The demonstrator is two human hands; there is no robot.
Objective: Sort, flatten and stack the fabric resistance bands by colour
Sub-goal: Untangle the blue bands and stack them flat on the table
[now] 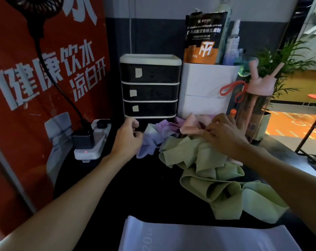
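Our left hand [127, 140] pinches the purple band [153, 140] at its edge; our right hand [224, 136] grips the pink band [189, 125] above crumpled green bands [204, 171] on the dark worktop [135, 187].

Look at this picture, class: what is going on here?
A person is sorting a tangled heap of fabric bands on a dark table. The left hand pinches the purple band at the heap's left edge, while the right hand grips the pink band at the back. The green bands lie crumpled in front, and one pale band lies flat nearest the camera.
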